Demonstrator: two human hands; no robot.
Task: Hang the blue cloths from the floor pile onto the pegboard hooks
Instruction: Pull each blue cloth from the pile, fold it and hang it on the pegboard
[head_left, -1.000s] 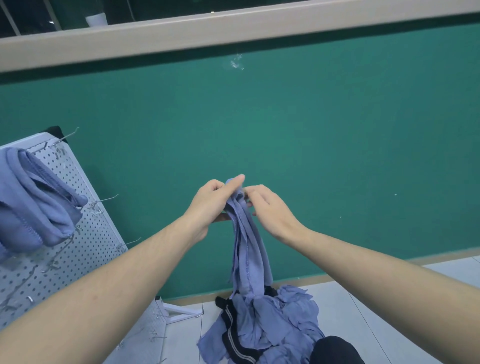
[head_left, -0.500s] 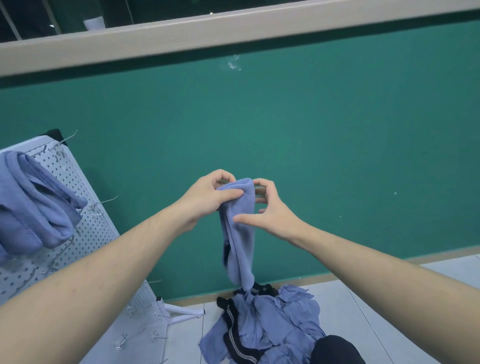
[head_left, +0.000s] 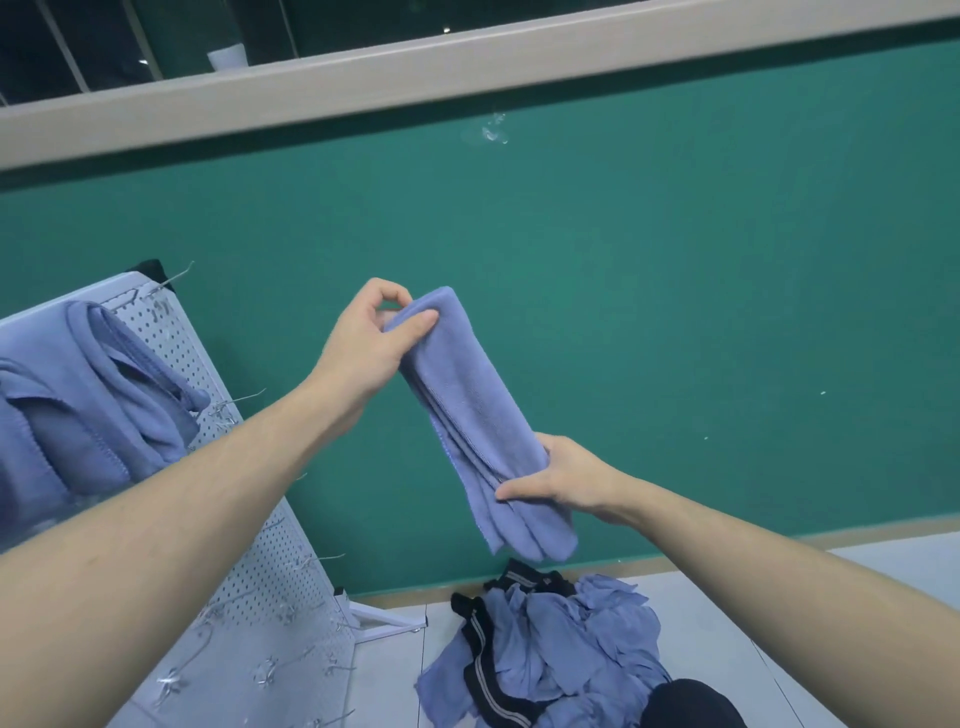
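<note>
My left hand (head_left: 371, 338) pinches the folded blue cloth (head_left: 475, 415) at its top while my right hand (head_left: 563, 475) grasps it lower down, keeping it bunched above the floor pile (head_left: 550, 649), ready for a pegboard (head_left: 270, 545) hook

The pegboard (head_left: 260, 545) stands left of the floor pile (head_left: 545, 649), both before the wall (head_left: 675, 312).

Pale tiled floor (head_left: 727, 613), heap of blue cloths (head_left: 561, 654), pegboard stand's foot (head_left: 379, 621)
</note>
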